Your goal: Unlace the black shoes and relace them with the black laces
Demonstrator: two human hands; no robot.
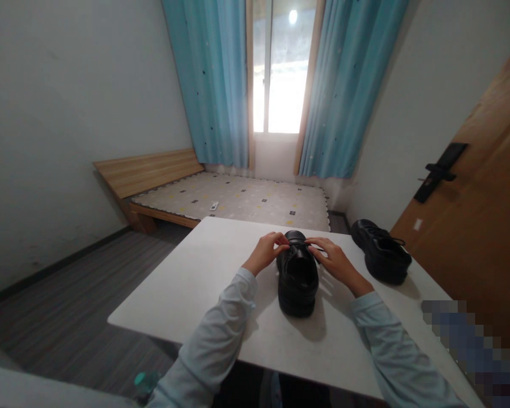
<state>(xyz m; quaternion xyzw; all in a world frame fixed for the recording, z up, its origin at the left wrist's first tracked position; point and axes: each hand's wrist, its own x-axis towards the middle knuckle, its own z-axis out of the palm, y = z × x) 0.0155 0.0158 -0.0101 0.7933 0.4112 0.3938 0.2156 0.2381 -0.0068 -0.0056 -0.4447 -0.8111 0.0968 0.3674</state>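
A black lace-up shoe (297,289) stands on the white table (187,272), its heel toward me and its toe pointing away. At the left side of its lacing is my left hand (268,250), thumb and fingertips pinched together on the lace. My right hand (332,259) is at the right side of the lacing, its fingers closed on a dark lace. A second black shoe (385,252) rests near the table's right edge, its laces showing on top.
Beyond the table is a low bed (246,195) with a white remote (214,206) on it. To the right stands a wooden door (471,226) with a black handle. A green-capped bottle (147,382) is below the table at lower left.
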